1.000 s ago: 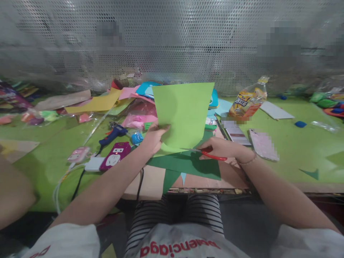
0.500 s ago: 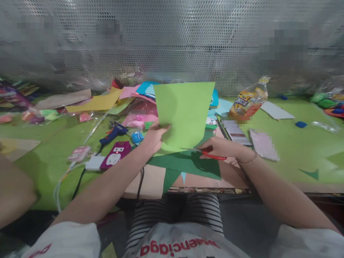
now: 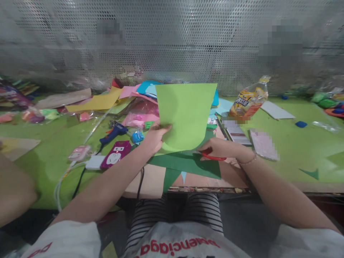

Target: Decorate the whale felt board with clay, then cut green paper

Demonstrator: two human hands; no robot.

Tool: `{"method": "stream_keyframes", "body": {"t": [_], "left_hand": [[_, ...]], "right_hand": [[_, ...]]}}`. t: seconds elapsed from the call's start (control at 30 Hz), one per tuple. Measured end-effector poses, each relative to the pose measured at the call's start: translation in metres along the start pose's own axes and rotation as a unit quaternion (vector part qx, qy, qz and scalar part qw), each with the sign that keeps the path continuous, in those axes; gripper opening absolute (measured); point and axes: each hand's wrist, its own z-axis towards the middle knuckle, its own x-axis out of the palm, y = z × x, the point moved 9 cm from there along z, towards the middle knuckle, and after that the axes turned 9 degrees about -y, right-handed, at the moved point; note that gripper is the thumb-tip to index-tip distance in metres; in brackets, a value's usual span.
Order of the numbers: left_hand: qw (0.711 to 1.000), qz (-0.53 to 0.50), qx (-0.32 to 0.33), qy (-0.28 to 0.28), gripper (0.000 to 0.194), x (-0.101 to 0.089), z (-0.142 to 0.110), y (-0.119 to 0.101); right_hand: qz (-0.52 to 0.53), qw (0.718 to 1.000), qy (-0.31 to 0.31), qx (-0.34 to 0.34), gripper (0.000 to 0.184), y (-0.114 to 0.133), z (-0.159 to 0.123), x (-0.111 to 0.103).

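Observation:
A sheet of light green paper [image 3: 186, 111] stands raised before me, its lower edge curved and a strip curling away at the bottom left. My left hand [image 3: 157, 137] pinches its left side, thumb on the front face. In my right hand [image 3: 215, 148] are scissors with red handles [image 3: 215, 157], held at the sheet's lower right corner; the blades are mostly hidden behind the paper's edge. Under both hands lies a dark green sheet [image 3: 193, 165] on the table, with a small light blue scrap [image 3: 183, 177] at its front edge.
To the left lie a blue glue gun [image 3: 114, 132], a purple power socket box [image 3: 116, 154] and cables. At right are a yellow snack bag [image 3: 248, 102] and a pinkish phone-shaped item [image 3: 263, 145]. Coloured sheets [image 3: 94, 100] lie behind, near a perforated metal screen [image 3: 172, 43]. Another person's arm [image 3: 14, 190] rests far left.
The light green paper has shifted slightly right. The scissor blades, earlier seen along its lower edge, now show less. Both hands keep their hold.

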Motion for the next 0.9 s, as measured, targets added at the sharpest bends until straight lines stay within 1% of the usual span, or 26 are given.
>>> {"method": "stream_keyframes", "body": {"t": [0.07, 0.23, 0.37, 0.47, 0.57, 0.73, 0.9], "left_hand": [[1.000, 0.000, 0.000, -0.001, 0.043, 0.001, -0.001, 0.000], [1.000, 0.002, -0.004, -0.008, 0.044, 0.001, -0.002, 0.000], [1.000, 0.003, 0.004, -0.004, 0.043, 0.000, -0.002, 0.000], [1.000, 0.000, 0.010, 0.001, 0.041, -0.002, 0.000, 0.000], [1.000, -0.004, 0.008, 0.008, 0.039, -0.002, 0.000, 0.000], [1.000, -0.002, 0.008, 0.001, 0.039, 0.000, -0.001, 0.000], [1.000, 0.000, 0.006, -0.001, 0.042, 0.004, -0.004, -0.002]], "right_hand": [[-0.008, 1.000, 0.010, 0.013, 0.030, 0.001, 0.001, 0.003], [0.007, 0.999, 0.013, 0.030, 0.033, 0.009, 0.001, 0.002], [0.032, 0.998, 0.033, 0.050, 0.041, 0.006, -0.002, 0.003], [0.042, 0.997, 0.032, 0.062, 0.048, 0.002, -0.004, 0.001], [0.034, 0.997, 0.029, 0.063, 0.050, 0.001, -0.004, 0.000], [0.010, 0.998, 0.007, 0.055, 0.046, 0.007, 0.000, -0.003], [0.020, 0.998, -0.009, 0.053, 0.041, 0.011, 0.003, -0.002]]}}
